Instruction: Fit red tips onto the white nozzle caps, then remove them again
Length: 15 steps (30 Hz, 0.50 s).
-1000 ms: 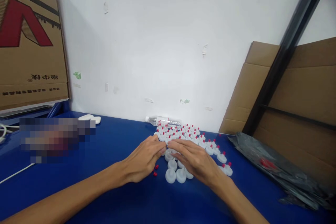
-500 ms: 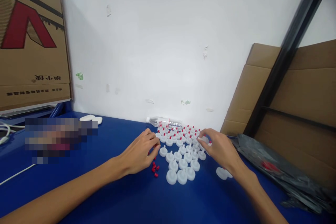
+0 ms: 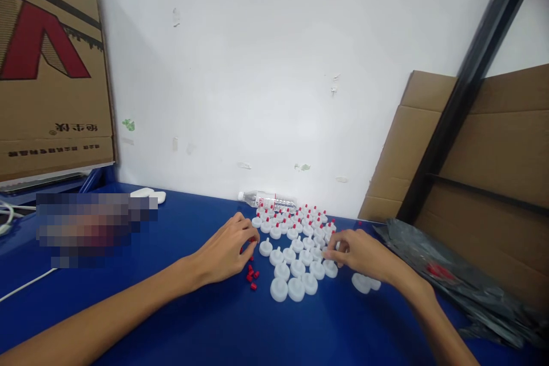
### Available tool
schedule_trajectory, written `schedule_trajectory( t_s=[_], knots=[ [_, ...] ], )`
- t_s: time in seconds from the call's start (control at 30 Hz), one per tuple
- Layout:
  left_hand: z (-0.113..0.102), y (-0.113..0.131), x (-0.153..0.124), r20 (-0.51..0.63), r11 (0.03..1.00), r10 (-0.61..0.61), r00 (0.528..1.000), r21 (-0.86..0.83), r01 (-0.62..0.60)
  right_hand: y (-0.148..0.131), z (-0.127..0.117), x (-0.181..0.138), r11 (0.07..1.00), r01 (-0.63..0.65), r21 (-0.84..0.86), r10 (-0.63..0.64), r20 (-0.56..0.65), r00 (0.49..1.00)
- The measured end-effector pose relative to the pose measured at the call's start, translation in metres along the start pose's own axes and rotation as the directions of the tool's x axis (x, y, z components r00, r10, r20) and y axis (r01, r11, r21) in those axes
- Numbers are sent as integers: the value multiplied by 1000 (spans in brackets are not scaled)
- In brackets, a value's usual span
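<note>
On the blue table stand many white nozzle caps (image 3: 297, 268), close together with their spouts up. The rear ones carry small red tips (image 3: 294, 226); the front ones have bare spouts. My left hand (image 3: 234, 247) is at the left edge of the group, thumb and fingertips drawn together; what they hold, if anything, is hidden. Just below it lie several loose red tips (image 3: 250, 276). At the right edge, my right hand (image 3: 364, 251) pinches at the spout of a white nozzle cap (image 3: 330, 269).
A clear plastic bottle (image 3: 268, 200) lies behind the caps against the wall. Beside my right forearm are more white caps (image 3: 362, 283). Grey plastic bags (image 3: 446, 274) lie at right, near cardboard (image 3: 405, 143). At left are a printed carton (image 3: 55, 97) and a white cable (image 3: 30, 284).
My right hand has come down and toward me, from a cap among the red-tipped ones to a bare-spouted one. My left hand stays nearly in place.
</note>
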<state>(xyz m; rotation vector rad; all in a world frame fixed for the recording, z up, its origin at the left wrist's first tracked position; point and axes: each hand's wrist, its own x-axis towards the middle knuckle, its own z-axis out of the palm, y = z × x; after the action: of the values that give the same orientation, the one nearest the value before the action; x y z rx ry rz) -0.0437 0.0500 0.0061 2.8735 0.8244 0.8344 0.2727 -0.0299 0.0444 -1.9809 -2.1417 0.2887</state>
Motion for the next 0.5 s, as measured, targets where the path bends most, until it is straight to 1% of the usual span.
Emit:
schedule_trajectory(
  t_s=[0.07, 0.13, 0.23, 0.3, 0.4, 0.5],
  knots=[
    [0, -1, 0, 1, 1000, 1, 1000, -5, -1, 3, -4, -2, 1000, -20, 9, 20, -40, 999],
    [0, -1, 0, 0, 1000, 4, 1000, -9, -4, 8, -9, -6, 999, -19, 40, 21, -48, 999],
    [-2, -1, 0, 9, 1000, 2, 1000, -8, -2, 19, -12, -15, 992, -24, 122, 21, 23, 1000],
    [-2, -1, 1, 23, 1000, -7, 1000, -5, 7, 28, -12, -20, 986, -60, 154, 48, 83, 995],
    [-2, -2, 1, 48, 1000, -26, 999, -3, 26, 39, -7, -22, 983, -120, 142, 100, 143, 985],
    [-1, -3, 2, 63, 999, -47, 997, 3, 47, 47, 1, -18, 983, -155, 97, 140, 148, 979]
  ],
)
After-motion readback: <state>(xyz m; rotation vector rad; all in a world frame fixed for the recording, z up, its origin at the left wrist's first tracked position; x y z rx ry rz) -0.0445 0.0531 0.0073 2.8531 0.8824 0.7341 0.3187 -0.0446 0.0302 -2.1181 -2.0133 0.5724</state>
